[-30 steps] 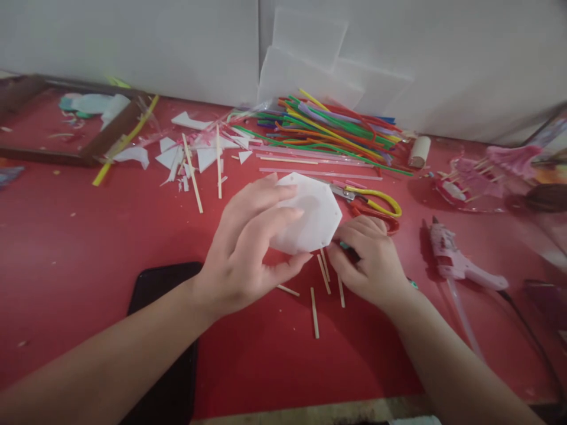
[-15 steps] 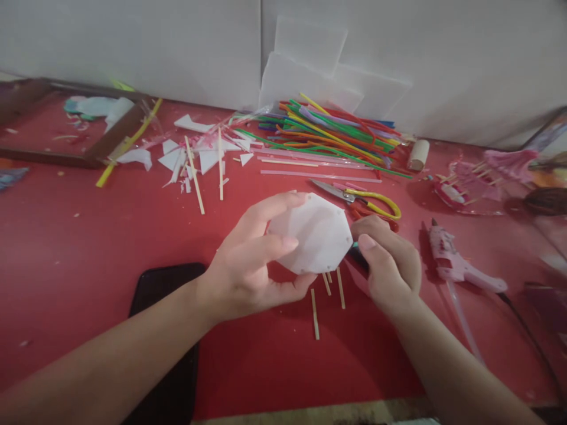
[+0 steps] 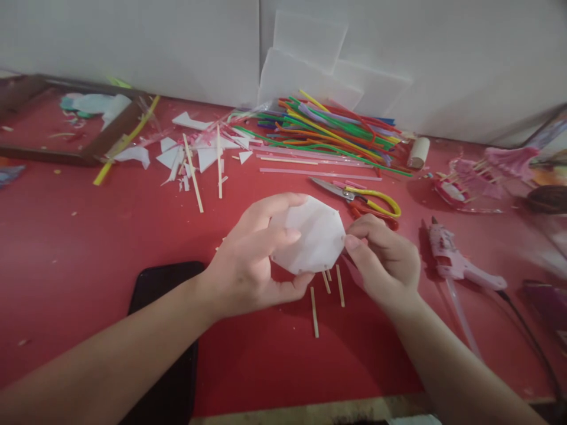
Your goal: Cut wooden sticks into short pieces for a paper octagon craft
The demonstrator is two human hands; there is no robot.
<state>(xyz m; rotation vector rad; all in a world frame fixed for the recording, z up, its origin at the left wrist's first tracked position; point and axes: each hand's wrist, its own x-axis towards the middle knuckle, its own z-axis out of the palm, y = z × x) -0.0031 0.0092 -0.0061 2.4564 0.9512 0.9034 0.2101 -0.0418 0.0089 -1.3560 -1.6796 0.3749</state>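
Observation:
A white octagonal piece [image 3: 316, 236], flat with small marks near its corners, is held up over the red table. My left hand [image 3: 261, 254] grips it from the left, thumb across its face and fingers around its edges. At its right corner, my right hand [image 3: 383, 257] is closed in a pinch, the thumb tip touching the edge. What lies between those fingertips is hidden. Below the piece, several short wooden sticks [image 3: 315, 313] show on or above the table. Scissors [image 3: 367, 198] with yellow and red handles lie just behind my right hand.
A pink glue gun [image 3: 452, 254] with its cord lies to the right. Behind are colourful pipe cleaners [image 3: 328, 130], white scraps [image 3: 206, 156] and longer sticks [image 3: 194, 174]. A black phone-like slab [image 3: 166, 283] lies under my left forearm, and a brown frame [image 3: 48, 154] at far left.
My right hand has shifted slightly left and its fingertips now meet the octagonal piece's right corner. A dark object seen by those fingers before no longer shows. The left hand keeps its hold.

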